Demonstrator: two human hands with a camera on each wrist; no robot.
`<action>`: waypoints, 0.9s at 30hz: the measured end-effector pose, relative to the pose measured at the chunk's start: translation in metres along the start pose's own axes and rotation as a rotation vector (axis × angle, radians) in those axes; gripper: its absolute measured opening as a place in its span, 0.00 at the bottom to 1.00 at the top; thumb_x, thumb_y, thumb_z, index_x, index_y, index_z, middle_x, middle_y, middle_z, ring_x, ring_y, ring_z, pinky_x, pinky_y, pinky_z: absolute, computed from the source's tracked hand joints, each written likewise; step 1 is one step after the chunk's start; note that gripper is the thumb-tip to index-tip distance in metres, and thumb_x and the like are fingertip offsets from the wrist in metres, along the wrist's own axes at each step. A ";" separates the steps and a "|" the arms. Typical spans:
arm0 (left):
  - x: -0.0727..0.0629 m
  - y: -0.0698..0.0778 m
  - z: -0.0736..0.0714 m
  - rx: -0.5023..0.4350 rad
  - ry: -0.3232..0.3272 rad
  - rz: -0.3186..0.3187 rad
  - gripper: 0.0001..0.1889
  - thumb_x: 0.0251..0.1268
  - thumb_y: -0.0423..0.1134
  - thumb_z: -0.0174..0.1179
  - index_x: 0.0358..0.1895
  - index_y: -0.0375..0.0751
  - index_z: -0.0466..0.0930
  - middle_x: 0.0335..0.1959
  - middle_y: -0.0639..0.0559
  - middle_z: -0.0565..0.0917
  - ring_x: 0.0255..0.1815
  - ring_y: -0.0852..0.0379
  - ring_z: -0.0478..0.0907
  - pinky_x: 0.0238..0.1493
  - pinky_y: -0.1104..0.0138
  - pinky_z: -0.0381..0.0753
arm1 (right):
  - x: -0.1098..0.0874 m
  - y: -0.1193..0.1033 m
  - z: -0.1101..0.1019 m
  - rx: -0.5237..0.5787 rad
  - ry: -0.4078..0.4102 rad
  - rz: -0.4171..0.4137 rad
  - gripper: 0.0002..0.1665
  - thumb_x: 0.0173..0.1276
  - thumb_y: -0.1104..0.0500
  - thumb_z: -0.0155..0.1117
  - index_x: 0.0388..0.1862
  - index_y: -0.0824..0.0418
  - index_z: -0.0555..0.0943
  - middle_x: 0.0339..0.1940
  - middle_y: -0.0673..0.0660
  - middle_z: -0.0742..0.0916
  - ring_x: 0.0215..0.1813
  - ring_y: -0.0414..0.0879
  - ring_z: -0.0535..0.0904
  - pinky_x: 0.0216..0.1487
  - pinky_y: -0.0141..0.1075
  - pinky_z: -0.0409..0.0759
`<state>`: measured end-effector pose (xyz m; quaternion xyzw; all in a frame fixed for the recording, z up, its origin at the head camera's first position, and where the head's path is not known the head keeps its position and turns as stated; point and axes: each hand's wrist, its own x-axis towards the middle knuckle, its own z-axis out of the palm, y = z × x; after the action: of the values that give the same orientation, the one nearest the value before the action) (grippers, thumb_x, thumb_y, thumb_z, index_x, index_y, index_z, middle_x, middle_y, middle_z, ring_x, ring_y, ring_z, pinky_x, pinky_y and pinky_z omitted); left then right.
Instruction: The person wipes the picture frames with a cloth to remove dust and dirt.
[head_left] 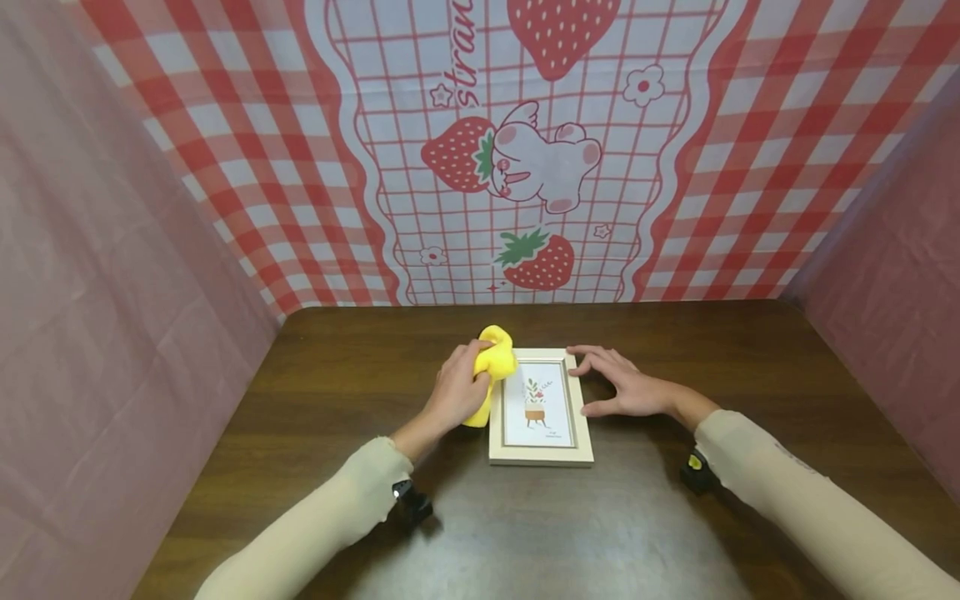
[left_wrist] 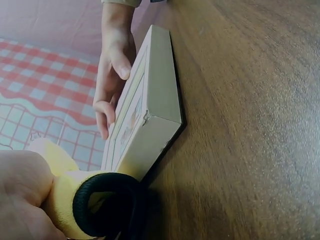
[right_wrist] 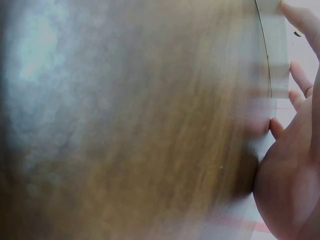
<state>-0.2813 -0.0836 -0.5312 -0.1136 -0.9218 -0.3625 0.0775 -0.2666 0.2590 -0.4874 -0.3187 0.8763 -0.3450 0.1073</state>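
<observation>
A cream picture frame (head_left: 540, 456) with a potted-plant print lies flat on the table, picture side up. My left hand (head_left: 457, 387) grips a bunched yellow cloth (head_left: 497, 360) against the frame's left border. In the left wrist view the cloth (left_wrist: 62, 202) shows a dark braided edge and sits by the frame's corner. At the opposite border is my right hand (head_left: 630, 390), its fingers spread and thumb apart, fingertips at the frame's outer edge. The right wrist view shows those fingertips along the frame's side (right_wrist: 277, 55).
The brown wooden table (head_left: 315, 450) extends around the frame. A red-and-white checked cloth with strawberries (head_left: 540, 262) hangs behind it. Pink curtains (head_left: 112, 292) stand at the left and right sides.
</observation>
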 end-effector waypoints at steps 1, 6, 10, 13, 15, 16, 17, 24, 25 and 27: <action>0.000 -0.002 0.000 -0.003 0.003 0.007 0.28 0.72 0.39 0.60 0.74 0.61 0.81 0.60 0.49 0.87 0.54 0.49 0.86 0.54 0.53 0.85 | 0.000 0.000 0.000 0.002 0.002 -0.004 0.27 0.69 0.46 0.84 0.60 0.49 0.80 0.90 0.67 0.68 0.89 0.73 0.58 0.84 0.87 0.38; 0.002 -0.010 -0.002 -0.021 0.012 0.029 0.29 0.70 0.38 0.59 0.74 0.62 0.81 0.60 0.50 0.88 0.53 0.49 0.85 0.53 0.52 0.85 | 0.000 0.002 0.002 0.017 0.023 -0.041 0.28 0.68 0.45 0.84 0.60 0.49 0.80 0.89 0.68 0.69 0.88 0.74 0.59 0.82 0.88 0.38; 0.003 -0.016 -0.009 -0.009 0.024 0.034 0.29 0.70 0.37 0.59 0.74 0.61 0.81 0.58 0.50 0.88 0.50 0.50 0.84 0.51 0.55 0.84 | 0.000 0.006 0.005 0.006 0.040 -0.059 0.28 0.68 0.43 0.84 0.60 0.47 0.80 0.89 0.66 0.70 0.87 0.71 0.60 0.82 0.87 0.42; 0.003 -0.021 -0.016 -0.004 0.029 0.026 0.29 0.71 0.38 0.59 0.75 0.61 0.81 0.58 0.51 0.87 0.49 0.51 0.84 0.50 0.57 0.84 | -0.001 0.006 0.004 0.001 0.040 -0.056 0.29 0.68 0.43 0.84 0.60 0.47 0.80 0.89 0.66 0.70 0.87 0.71 0.60 0.82 0.87 0.42; 0.001 -0.023 -0.020 -0.008 0.028 0.018 0.30 0.71 0.38 0.59 0.75 0.63 0.80 0.59 0.52 0.87 0.50 0.52 0.83 0.50 0.58 0.84 | -0.001 0.004 0.003 0.005 0.032 -0.043 0.28 0.68 0.44 0.84 0.60 0.48 0.80 0.89 0.66 0.70 0.88 0.72 0.60 0.83 0.87 0.40; -0.001 -0.023 -0.022 -0.011 0.028 0.016 0.30 0.71 0.37 0.60 0.75 0.63 0.80 0.60 0.52 0.87 0.50 0.52 0.83 0.50 0.58 0.84 | 0.000 0.003 0.002 0.005 0.027 -0.029 0.28 0.68 0.44 0.84 0.60 0.48 0.80 0.90 0.66 0.69 0.88 0.72 0.60 0.84 0.86 0.39; -0.002 -0.024 -0.024 -0.012 0.027 0.012 0.30 0.71 0.38 0.60 0.75 0.63 0.80 0.60 0.53 0.87 0.50 0.52 0.83 0.49 0.58 0.84 | 0.000 0.003 0.001 0.001 0.020 -0.021 0.28 0.68 0.45 0.84 0.60 0.49 0.80 0.90 0.67 0.69 0.89 0.72 0.60 0.84 0.86 0.38; -0.024 -0.008 -0.049 -0.024 0.063 0.087 0.29 0.71 0.35 0.59 0.74 0.57 0.82 0.60 0.49 0.88 0.50 0.52 0.83 0.49 0.57 0.82 | 0.001 0.001 0.000 -0.020 -0.002 0.015 0.28 0.69 0.48 0.84 0.61 0.49 0.80 0.91 0.67 0.68 0.90 0.72 0.58 0.86 0.85 0.37; -0.026 -0.007 -0.051 -0.025 0.071 0.102 0.29 0.71 0.35 0.59 0.74 0.56 0.82 0.60 0.48 0.88 0.49 0.52 0.82 0.48 0.56 0.82 | 0.000 0.002 0.000 -0.017 -0.002 0.015 0.28 0.69 0.48 0.84 0.61 0.49 0.80 0.91 0.67 0.68 0.90 0.72 0.58 0.86 0.85 0.37; -0.031 -0.005 -0.055 -0.028 0.078 0.130 0.29 0.70 0.34 0.59 0.74 0.53 0.82 0.60 0.46 0.88 0.49 0.50 0.83 0.48 0.54 0.83 | 0.000 0.001 0.000 -0.010 -0.001 0.014 0.28 0.69 0.48 0.84 0.61 0.49 0.80 0.91 0.67 0.68 0.90 0.72 0.59 0.86 0.85 0.37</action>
<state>-0.2495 -0.1300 -0.5019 -0.1602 -0.9035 -0.3739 0.1349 -0.2672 0.2592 -0.4880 -0.3132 0.8803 -0.3395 0.1085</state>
